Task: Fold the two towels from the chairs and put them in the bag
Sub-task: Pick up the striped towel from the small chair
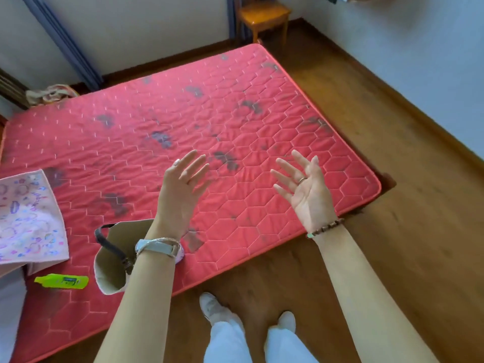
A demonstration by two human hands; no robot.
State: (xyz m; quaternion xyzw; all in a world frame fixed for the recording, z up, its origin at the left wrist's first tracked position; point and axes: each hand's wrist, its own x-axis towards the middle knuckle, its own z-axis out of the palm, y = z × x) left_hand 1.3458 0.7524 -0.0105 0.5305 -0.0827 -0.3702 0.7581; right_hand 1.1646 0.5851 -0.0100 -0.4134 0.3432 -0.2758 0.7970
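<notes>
Head view, live.

CALLER: Both hands are up over the red mattress (183, 113), palms raised. The left hand (183, 184) has its fingers straight and spread and grips nothing. The right hand (306, 189) is the same, splayed wide with no load.

ANALYST: That reads to me as hands freed for the next pick. Where's the cloth?

CALLER: The pink patterned towel (28, 218) is at nine o'clock, lying on the mattress by its left side and partly cut off by the frame. A crumpled bundle (49, 94) sits at eleven o'clock off the far corner (maybe the second towel, I can't tell). The bag (110, 271) is at seven o'clock under the left forearm with a dark strap across it. I can't say whether it's upright or tipped.

ANALYST: Sensible parking. The bag is close to the near edge, so a folded towel has a short trip. The green tube (61, 281) lies between bag and towel and could get swept.

CALLER: Room to work?

ANALYST: Plenty. From ten through two o'clock it's open quilting, good for folding flat. The right edge drops to the wooden floor (366, 127) at three. The chair (264, 14) is at twelve, well apart, with no towel on its seat.
</notes>
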